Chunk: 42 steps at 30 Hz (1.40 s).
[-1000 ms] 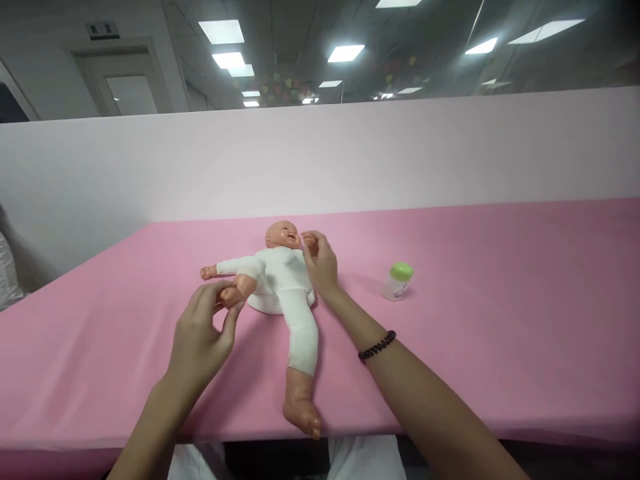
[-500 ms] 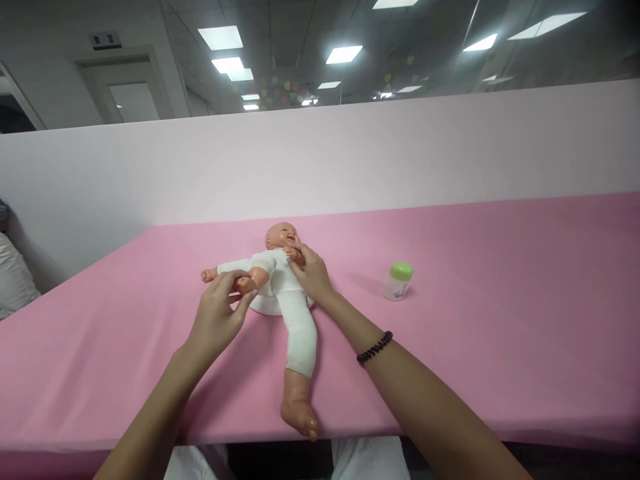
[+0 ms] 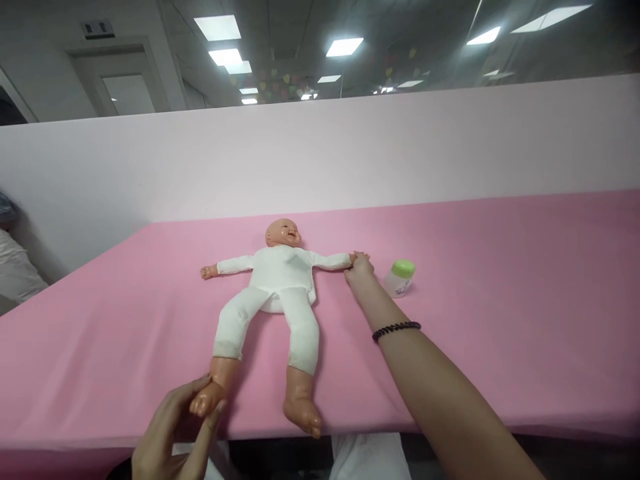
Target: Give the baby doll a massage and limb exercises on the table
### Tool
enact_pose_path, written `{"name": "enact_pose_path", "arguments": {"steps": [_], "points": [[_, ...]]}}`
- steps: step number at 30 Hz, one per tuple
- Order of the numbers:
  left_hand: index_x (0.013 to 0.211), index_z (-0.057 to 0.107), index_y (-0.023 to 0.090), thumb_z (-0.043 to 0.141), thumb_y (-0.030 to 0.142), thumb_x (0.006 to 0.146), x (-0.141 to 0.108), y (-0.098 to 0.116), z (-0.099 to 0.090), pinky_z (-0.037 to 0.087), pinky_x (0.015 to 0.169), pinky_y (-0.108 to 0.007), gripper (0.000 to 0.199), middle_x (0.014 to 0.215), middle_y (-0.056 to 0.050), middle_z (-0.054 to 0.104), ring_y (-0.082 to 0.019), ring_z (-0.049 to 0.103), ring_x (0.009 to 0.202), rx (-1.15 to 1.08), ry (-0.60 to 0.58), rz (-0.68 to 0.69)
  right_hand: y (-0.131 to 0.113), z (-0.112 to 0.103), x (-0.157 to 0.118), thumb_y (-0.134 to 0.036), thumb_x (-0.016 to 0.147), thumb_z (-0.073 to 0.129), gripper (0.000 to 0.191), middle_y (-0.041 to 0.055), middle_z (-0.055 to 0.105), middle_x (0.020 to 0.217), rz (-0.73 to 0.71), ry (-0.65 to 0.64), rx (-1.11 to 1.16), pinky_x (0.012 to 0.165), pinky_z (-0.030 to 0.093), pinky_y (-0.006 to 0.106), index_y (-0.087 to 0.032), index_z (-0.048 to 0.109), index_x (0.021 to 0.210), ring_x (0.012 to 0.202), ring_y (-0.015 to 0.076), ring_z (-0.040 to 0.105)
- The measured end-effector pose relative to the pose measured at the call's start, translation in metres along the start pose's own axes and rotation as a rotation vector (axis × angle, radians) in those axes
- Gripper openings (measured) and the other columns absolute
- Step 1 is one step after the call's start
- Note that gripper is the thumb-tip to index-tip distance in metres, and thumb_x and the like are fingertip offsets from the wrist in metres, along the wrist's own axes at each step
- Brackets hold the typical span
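A baby doll (image 3: 283, 273) with a white cloth body lies on its back on the pink sheet (image 3: 480, 320), its head away from me. Its arms are stretched out sideways and both legs point toward me. With thumb and fingers, my left hand (image 3: 175, 427) grips the doll's foot on the left, near the front edge. My right hand (image 3: 361, 265) is closed around the doll's hand on the right; part of that small hand is hidden. Just right of my right hand stands a small clear jar (image 3: 399, 283) with a green lid.
A low white wall (image 3: 320, 160) runs along the back of the pink surface, with glass above it. At the far left is a white pillow-like thing (image 3: 17, 270). The front edge of the surface lies close to my legs.
The doll's left-side leg went from bent up at its body to stretched toward me, with my left hand on its foot. My right hand drew the doll's arm from its chest out to the right.
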<state>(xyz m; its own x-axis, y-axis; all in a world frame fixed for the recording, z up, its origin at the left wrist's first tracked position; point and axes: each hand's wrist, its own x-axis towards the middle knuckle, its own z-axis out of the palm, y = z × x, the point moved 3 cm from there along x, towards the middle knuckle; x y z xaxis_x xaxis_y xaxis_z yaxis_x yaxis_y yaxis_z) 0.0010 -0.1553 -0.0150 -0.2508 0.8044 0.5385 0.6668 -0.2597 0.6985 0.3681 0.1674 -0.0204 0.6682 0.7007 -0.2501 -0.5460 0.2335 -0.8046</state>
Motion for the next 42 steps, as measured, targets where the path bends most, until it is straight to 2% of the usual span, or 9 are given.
{"name": "enact_pose_path", "arguments": {"steps": [4, 9, 12, 15, 22, 28, 32, 35, 42], "points": [[0.107, 0.071, 0.024, 0.070, 0.048, 0.085, -0.008, -0.004, 0.003, 0.062, 0.080, -0.029, 0.032, 0.103, -0.004, 0.074, -0.020, 0.072, 0.083, 0.035, 0.024, -0.012, 0.006, -0.006, 0.005, -0.014, 0.079, 0.055, 0.014, -0.0069, 0.054, 0.073, 0.092, 0.079, -0.017, 0.052, 0.050, 0.021, -0.023, 0.045, 0.082, 0.061, 0.0108, 0.058], [0.113, 0.068, 0.022, 0.070, 0.043, 0.087, 0.015, 0.000, 0.001, 0.063, 0.081, -0.030, 0.034, 0.109, -0.006, 0.073, -0.022, 0.074, 0.092, -0.004, 0.011, 0.040, -0.006, 0.009, -0.011, -0.020, 0.081, 0.061, 0.011, -0.0040, 0.063, 0.082, -0.048, 0.019, 0.000, 0.066, 0.055, 0.021, -0.022, 0.052, 0.086, 0.074, 0.0106, 0.064], [0.111, 0.068, 0.022, 0.072, 0.043, 0.085, 0.045, 0.020, -0.002, 0.062, 0.089, -0.035, 0.034, 0.108, -0.006, 0.073, -0.022, 0.073, 0.093, 0.028, 0.084, 0.092, -0.024, 0.024, -0.038, -0.020, 0.079, 0.068, 0.022, 0.0041, 0.069, 0.112, -0.381, -0.159, 0.035, 0.090, 0.055, 0.025, -0.019, 0.057, 0.099, 0.100, 0.0124, 0.067], [0.110, 0.068, 0.022, 0.070, 0.042, 0.087, 0.083, 0.045, 0.004, 0.063, 0.090, -0.038, 0.031, 0.106, -0.005, 0.073, -0.023, 0.073, 0.094, 0.028, 0.045, 0.163, -0.034, 0.038, -0.077, -0.026, 0.081, 0.069, 0.030, 0.0095, 0.065, 0.129, -0.653, -0.421, -0.011, 0.103, 0.050, 0.032, -0.019, 0.058, 0.108, 0.116, 0.0166, 0.064], [0.107, 0.064, 0.020, 0.063, 0.036, 0.090, 0.155, 0.064, 0.050, 0.062, 0.087, -0.042, 0.023, 0.107, -0.007, 0.070, -0.023, 0.071, 0.094, 0.038, -0.195, 0.285, -0.015, 0.046, -0.134, -0.033, 0.090, 0.063, 0.029, 0.0066, 0.070, 0.123, -0.909, -0.878, -0.446, 0.102, 0.050, 0.040, -0.024, 0.062, 0.118, 0.114, 0.0223, 0.065], [0.103, 0.063, 0.020, 0.060, 0.032, 0.090, 0.162, 0.055, 0.081, 0.061, 0.084, -0.041, 0.018, 0.100, -0.007, 0.070, -0.022, 0.068, 0.092, 0.071, -0.240, 0.304, 0.004, 0.042, -0.150, -0.017, 0.090, 0.058, 0.031, 0.0067, 0.072, 0.121, -1.069, -1.083, -0.720, 0.102, 0.048, 0.044, -0.023, 0.064, 0.119, 0.115, 0.0249, 0.064], [0.104, 0.063, 0.020, 0.060, 0.035, 0.091, 0.153, 0.058, 0.070, 0.062, 0.086, -0.039, 0.020, 0.102, -0.007, 0.070, -0.021, 0.070, 0.093, 0.020, -0.207, 0.313, 0.001, 0.042, -0.149, -0.022, 0.091, 0.060, 0.031, 0.0070, 0.070, 0.126, -1.015, -1.044, -0.669, 0.104, 0.048, 0.044, -0.023, 0.063, 0.121, 0.118, 0.0247, 0.063], [0.107, 0.065, 0.021, 0.063, 0.038, 0.091, 0.140, 0.068, 0.047, 0.062, 0.088, -0.038, 0.024, 0.106, -0.006, 0.071, -0.021, 0.071, 0.094, -0.007, -0.156, 0.310, -0.008, 0.044, -0.138, -0.032, 0.090, 0.064, 0.031, 0.0075, 0.069, 0.126, -0.899, -0.890, -0.489, 0.103, 0.050, 0.042, -0.023, 0.062, 0.120, 0.116, 0.0231, 0.064], [0.113, 0.067, 0.027, 0.067, 0.041, 0.089, 0.067, 0.055, -0.005, 0.064, 0.084, -0.037, 0.028, 0.105, -0.005, 0.073, -0.024, 0.073, 0.092, 0.115, -0.026, 0.280, -0.031, 0.043, -0.080, -0.027, 0.079, 0.072, 0.031, 0.0106, 0.066, 0.129, -0.598, -0.504, -0.006, 0.106, 0.049, 0.036, -0.018, 0.060, 0.107, 0.116, 0.0173, 0.065]]}}
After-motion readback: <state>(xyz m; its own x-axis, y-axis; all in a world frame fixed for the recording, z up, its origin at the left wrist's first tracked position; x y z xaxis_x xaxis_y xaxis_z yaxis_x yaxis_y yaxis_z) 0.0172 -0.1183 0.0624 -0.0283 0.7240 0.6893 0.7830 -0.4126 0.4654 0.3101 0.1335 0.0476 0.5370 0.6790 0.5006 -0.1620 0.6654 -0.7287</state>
